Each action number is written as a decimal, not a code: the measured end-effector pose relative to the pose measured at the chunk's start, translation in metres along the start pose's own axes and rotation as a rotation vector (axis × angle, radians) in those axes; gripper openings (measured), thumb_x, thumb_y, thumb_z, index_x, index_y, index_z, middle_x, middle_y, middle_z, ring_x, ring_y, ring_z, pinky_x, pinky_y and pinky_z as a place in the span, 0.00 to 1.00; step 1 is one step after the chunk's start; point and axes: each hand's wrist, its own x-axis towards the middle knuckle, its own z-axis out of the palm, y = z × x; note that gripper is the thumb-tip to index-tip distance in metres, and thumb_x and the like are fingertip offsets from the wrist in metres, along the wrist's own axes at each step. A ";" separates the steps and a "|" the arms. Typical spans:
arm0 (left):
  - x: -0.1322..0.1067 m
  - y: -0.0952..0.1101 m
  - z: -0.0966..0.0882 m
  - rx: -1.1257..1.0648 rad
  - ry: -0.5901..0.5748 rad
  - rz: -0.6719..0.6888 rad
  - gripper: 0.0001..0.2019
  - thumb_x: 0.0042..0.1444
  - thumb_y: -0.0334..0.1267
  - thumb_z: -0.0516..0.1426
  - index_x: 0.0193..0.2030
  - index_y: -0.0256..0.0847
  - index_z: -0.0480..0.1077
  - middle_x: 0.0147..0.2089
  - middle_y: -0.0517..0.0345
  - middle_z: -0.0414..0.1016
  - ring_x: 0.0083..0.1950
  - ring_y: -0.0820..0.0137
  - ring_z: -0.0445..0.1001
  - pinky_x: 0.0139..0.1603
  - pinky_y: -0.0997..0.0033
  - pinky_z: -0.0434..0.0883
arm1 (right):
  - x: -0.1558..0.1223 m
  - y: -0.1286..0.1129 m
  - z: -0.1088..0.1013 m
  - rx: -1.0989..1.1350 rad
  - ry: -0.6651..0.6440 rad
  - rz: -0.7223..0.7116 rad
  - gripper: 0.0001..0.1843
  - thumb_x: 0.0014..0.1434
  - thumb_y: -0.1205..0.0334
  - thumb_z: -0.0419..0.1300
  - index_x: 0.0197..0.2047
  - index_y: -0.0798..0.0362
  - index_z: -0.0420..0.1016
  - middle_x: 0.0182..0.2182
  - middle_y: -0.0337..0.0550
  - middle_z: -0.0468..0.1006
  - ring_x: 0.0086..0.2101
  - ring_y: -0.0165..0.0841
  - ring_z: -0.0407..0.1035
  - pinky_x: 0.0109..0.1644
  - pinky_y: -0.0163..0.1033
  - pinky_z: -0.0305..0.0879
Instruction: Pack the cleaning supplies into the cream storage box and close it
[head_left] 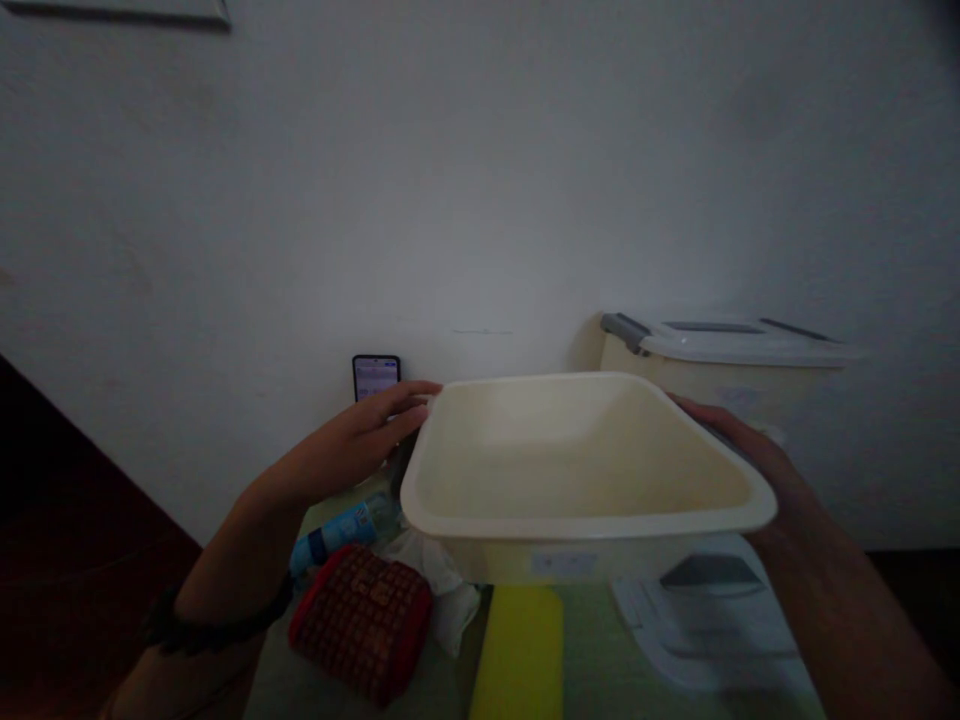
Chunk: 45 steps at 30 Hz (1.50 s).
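Observation:
A cream plastic basin [577,470] is held up above the table, empty inside. My left hand [352,440] grips its left rim, fingers laid along the edge. My right hand [739,445] holds the right rim, its fingers mostly hidden behind the wall of the basin. A dark band sits on my left wrist.
Below the basin lie a red patterned pouch [364,620], a blue-labelled bottle [341,530], a crumpled white bag [439,580], a yellow flat item [521,650] and a white lid [705,620]. A phone [376,376] leans on the wall. A lidded white bin [720,360] stands at right.

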 end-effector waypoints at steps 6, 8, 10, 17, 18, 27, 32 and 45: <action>0.001 -0.008 0.004 0.090 -0.261 0.102 0.18 0.62 0.40 0.48 0.58 0.43 0.63 0.60 0.53 0.68 0.59 0.65 0.67 0.59 0.65 0.64 | 0.005 0.030 -0.009 0.073 -0.050 0.101 0.07 0.50 0.61 0.59 0.30 0.51 0.78 0.23 0.38 0.81 0.22 0.36 0.74 0.27 0.39 0.70; 0.000 -0.011 0.006 0.083 -0.313 0.111 0.18 0.63 0.40 0.48 0.59 0.43 0.62 0.62 0.51 0.66 0.60 0.65 0.67 0.59 0.64 0.64 | 0.006 0.039 -0.009 0.085 -0.065 0.105 0.08 0.50 0.59 0.60 0.33 0.50 0.79 0.27 0.37 0.82 0.26 0.36 0.76 0.30 0.39 0.71; 0.000 -0.013 0.007 0.059 -0.355 0.105 0.19 0.63 0.41 0.47 0.61 0.44 0.60 0.64 0.50 0.64 0.60 0.65 0.67 0.59 0.63 0.65 | 0.006 0.046 -0.010 0.090 -0.078 0.112 0.09 0.51 0.59 0.61 0.36 0.49 0.78 0.31 0.36 0.83 0.30 0.35 0.76 0.34 0.39 0.72; 0.003 -0.010 0.011 0.068 -0.345 0.089 0.20 0.63 0.40 0.47 0.61 0.44 0.59 0.64 0.52 0.64 0.61 0.65 0.66 0.59 0.64 0.65 | 0.009 0.045 -0.021 -0.180 -0.102 -0.075 0.12 0.50 0.55 0.62 0.37 0.50 0.77 0.40 0.40 0.80 0.42 0.37 0.72 0.42 0.37 0.68; 0.004 -0.010 0.011 0.079 -0.316 0.084 0.20 0.63 0.40 0.48 0.61 0.44 0.60 0.64 0.51 0.64 0.61 0.65 0.66 0.58 0.63 0.66 | 0.009 0.042 -0.021 -0.213 -0.109 -0.102 0.11 0.50 0.55 0.62 0.37 0.51 0.77 0.41 0.40 0.79 0.44 0.37 0.71 0.43 0.36 0.67; 0.010 -0.021 0.003 0.168 -0.063 0.034 0.21 0.60 0.41 0.49 0.58 0.38 0.64 0.58 0.49 0.71 0.58 0.63 0.69 0.57 0.61 0.66 | 0.019 0.007 -0.007 -0.755 -0.243 -0.172 0.12 0.56 0.52 0.54 0.39 0.47 0.72 0.22 0.34 0.75 0.22 0.31 0.68 0.24 0.34 0.61; 0.011 -0.019 0.007 0.179 -0.177 0.068 0.21 0.61 0.40 0.47 0.60 0.40 0.61 0.60 0.49 0.69 0.59 0.64 0.68 0.59 0.61 0.65 | 0.029 0.011 -0.005 -1.126 -0.237 -0.323 0.08 0.52 0.59 0.57 0.34 0.47 0.76 0.28 0.43 0.79 0.28 0.39 0.72 0.33 0.42 0.63; 0.007 -0.016 0.017 0.377 -0.147 -0.004 0.26 0.61 0.39 0.44 0.65 0.33 0.54 0.65 0.43 0.61 0.62 0.60 0.66 0.59 0.58 0.65 | -0.008 0.014 0.045 -1.192 -0.744 -0.470 0.29 0.64 0.44 0.43 0.56 0.55 0.68 0.56 0.50 0.70 0.56 0.40 0.61 0.62 0.47 0.52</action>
